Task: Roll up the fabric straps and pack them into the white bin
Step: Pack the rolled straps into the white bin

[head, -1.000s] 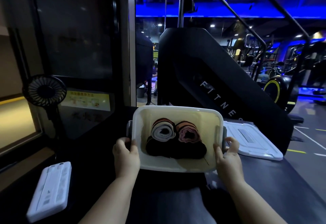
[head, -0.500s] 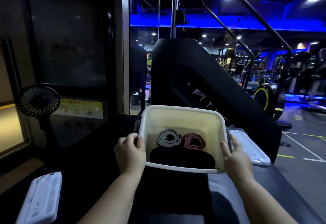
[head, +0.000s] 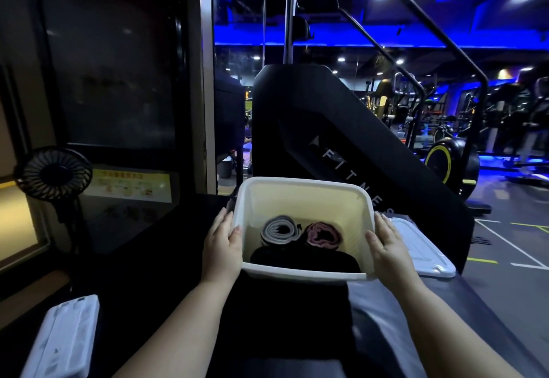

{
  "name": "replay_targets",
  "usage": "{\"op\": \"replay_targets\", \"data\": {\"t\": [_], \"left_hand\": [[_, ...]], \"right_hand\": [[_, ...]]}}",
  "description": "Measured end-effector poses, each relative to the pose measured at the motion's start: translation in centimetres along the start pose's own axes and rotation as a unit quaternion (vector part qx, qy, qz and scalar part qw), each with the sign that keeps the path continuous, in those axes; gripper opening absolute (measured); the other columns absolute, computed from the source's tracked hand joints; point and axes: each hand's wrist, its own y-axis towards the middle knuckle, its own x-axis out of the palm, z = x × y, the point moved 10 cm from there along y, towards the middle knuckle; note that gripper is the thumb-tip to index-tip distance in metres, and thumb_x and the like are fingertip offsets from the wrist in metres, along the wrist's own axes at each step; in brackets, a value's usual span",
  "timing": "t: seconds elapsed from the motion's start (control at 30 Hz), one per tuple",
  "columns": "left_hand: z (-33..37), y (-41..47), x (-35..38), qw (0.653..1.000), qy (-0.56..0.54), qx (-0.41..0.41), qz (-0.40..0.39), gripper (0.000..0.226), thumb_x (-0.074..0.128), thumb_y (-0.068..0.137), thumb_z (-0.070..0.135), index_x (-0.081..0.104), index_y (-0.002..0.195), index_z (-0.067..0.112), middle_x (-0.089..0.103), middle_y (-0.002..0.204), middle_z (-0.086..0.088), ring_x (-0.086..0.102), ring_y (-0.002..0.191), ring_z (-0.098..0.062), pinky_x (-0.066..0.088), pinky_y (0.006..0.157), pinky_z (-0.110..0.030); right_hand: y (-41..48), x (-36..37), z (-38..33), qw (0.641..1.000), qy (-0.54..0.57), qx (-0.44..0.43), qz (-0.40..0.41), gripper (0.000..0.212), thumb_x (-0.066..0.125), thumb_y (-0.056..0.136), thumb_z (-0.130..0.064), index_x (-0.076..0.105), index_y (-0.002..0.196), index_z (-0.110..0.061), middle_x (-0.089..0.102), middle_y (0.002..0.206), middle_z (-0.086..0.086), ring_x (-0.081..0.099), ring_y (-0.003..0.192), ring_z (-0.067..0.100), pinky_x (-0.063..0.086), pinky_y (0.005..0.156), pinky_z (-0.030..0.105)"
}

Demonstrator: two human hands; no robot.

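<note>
I hold the white bin [head: 303,183] between my two hands above the dark table, tilted so its opening faces me. My left hand [head: 221,249] lies flat against its left wall, thumb by the rim. My right hand [head: 389,249] presses the right wall with straight fingers. Inside stand a rolled grey-and-white strap [head: 279,230] and a rolled pink strap [head: 322,235] side by side. A black roll [head: 306,261] lies in front of them by the near wall.
The bin's white lid [head: 421,252] lies on the table to the right. A flat white device [head: 64,339] sits at the near left, and a small black fan [head: 53,174] stands at the far left. A black fitness machine [head: 341,145] rises behind the bin.
The bin has come up off the table and tipped toward me. My fingers, curled at its side handles before, now lie straight along the walls.
</note>
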Motion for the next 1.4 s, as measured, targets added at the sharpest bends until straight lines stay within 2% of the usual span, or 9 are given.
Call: {"op": "replay_targets", "data": {"t": [0.23, 0.37, 0.5, 0.87, 1.03, 1.13, 1.23, 1.3, 1.4], "left_hand": [[0.9, 0.3, -1.2, 0.999, 0.008, 0.002, 0.043, 0.034, 0.052, 0.096, 0.009, 0.059, 0.130, 0.004, 0.045, 0.146, 0.000, 0.040, 0.134, -0.014, 0.023, 0.102, -0.014], [1.4, 0.4, -1.4, 0.999, 0.013, -0.005, 0.039, 0.032, 0.053, 0.094, 0.007, 0.063, 0.124, 0.001, 0.050, 0.142, -0.001, 0.045, 0.130, -0.016, 0.027, 0.104, -0.018], [1.9, -0.7, -2.0, 0.999, 0.013, 0.003, 0.042, 0.030, 0.053, 0.095, 0.006, 0.064, 0.122, 0.000, 0.051, 0.139, -0.001, 0.046, 0.129, -0.014, 0.029, 0.105, -0.019], [1.9, -2.3, -3.3, 0.999, 0.033, -0.004, 0.021, 0.025, 0.053, 0.094, 0.009, 0.068, 0.112, 0.002, 0.056, 0.129, 0.001, 0.051, 0.121, -0.014, 0.036, 0.102, -0.023], [2.9, -2.0, -3.0, 0.989, 0.146, 0.012, -0.001, 0.027, 0.055, 0.088, 0.006, 0.065, 0.113, 0.001, 0.059, 0.131, -0.010, 0.045, 0.124, -0.031, 0.027, 0.106, -0.031], [3.8, -1.8, -2.7, 0.989, 0.143, 0.002, -0.031, 0.043, 0.058, 0.091, 0.017, 0.051, 0.133, 0.009, 0.056, 0.135, -0.008, 0.039, 0.129, -0.030, 0.028, 0.107, -0.034], [4.7, -1.0, -2.2, 0.994, 0.102, -0.004, -0.041, 0.058, 0.057, 0.095, 0.025, 0.036, 0.147, 0.014, 0.056, 0.136, -0.005, 0.038, 0.133, -0.027, 0.031, 0.109, -0.036], [4.6, -0.4, -1.7, 0.993, 0.108, -0.011, -0.044, 0.052, 0.053, 0.097, 0.025, 0.040, 0.146, 0.014, 0.053, 0.139, -0.009, 0.038, 0.134, -0.027, 0.031, 0.111, -0.036], [3.6, -0.2, -1.0, 0.989, 0.129, -0.021, -0.065, 0.046, 0.049, 0.099, 0.019, 0.045, 0.144, 0.013, 0.048, 0.145, -0.009, 0.033, 0.137, -0.029, 0.025, 0.114, -0.036]], "right_hand": [[0.0, -1.6, -0.5, 0.999, -0.018, -0.016, 0.027, 0.035, 0.056, 0.095, -0.014, 0.061, 0.130, -0.014, 0.049, 0.141, 0.000, 0.039, 0.134, 0.017, 0.033, 0.106, 0.033], [-0.2, -2.8, -1.1, 0.998, -0.048, -0.019, 0.024, 0.022, 0.056, 0.092, -0.010, 0.069, 0.108, -0.015, 0.057, 0.111, -0.006, 0.049, 0.109, 0.014, 0.033, 0.084, 0.027], [-0.8, -3.3, -1.0, 0.997, -0.075, -0.004, 0.019, 0.014, 0.053, 0.084, -0.016, 0.064, 0.092, -0.012, 0.060, 0.095, 0.003, 0.053, 0.096, 0.022, 0.043, 0.073, 0.037], [-1.7, -3.4, -0.4, 0.992, -0.118, 0.034, 0.004, 0.016, 0.049, 0.083, -0.019, 0.041, 0.069, -0.019, 0.046, 0.088, 0.006, 0.046, 0.063, 0.017, 0.029, 0.053, 0.030], [-2.1, -3.1, -0.5, 0.992, -0.120, 0.037, -0.009, 0.008, 0.048, 0.088, -0.022, 0.047, 0.089, -0.015, 0.045, 0.124, 0.008, 0.043, 0.111, 0.022, 0.036, 0.083, 0.033], [-2.7, -3.2, -0.3, 0.994, -0.102, 0.036, -0.026, 0.016, 0.054, 0.096, -0.026, 0.047, 0.100, -0.013, 0.017, 0.158, 0.001, 0.019, 0.144, 0.017, 0.023, 0.108, 0.034], [-2.7, -3.3, -0.6, 0.995, -0.091, 0.013, -0.029, 0.032, 0.061, 0.094, -0.029, 0.048, 0.117, -0.011, 0.023, 0.157, 0.002, 0.021, 0.144, 0.017, 0.022, 0.110, 0.030], [-2.9, -3.2, -0.8, 0.999, -0.031, 0.006, -0.041, 0.063, 0.065, 0.092, -0.023, 0.033, 0.145, -0.014, 0.032, 0.151, -0.005, 0.034, 0.137, 0.013, 0.028, 0.106, 0.026], [-2.9, -2.4, -1.0, 0.996, 0.023, 0.021, -0.085, 0.080, 0.065, 0.092, -0.026, 0.016, 0.155, -0.024, 0.034, 0.152, -0.007, 0.038, 0.131, 0.007, 0.032, 0.105, 0.026]]}}
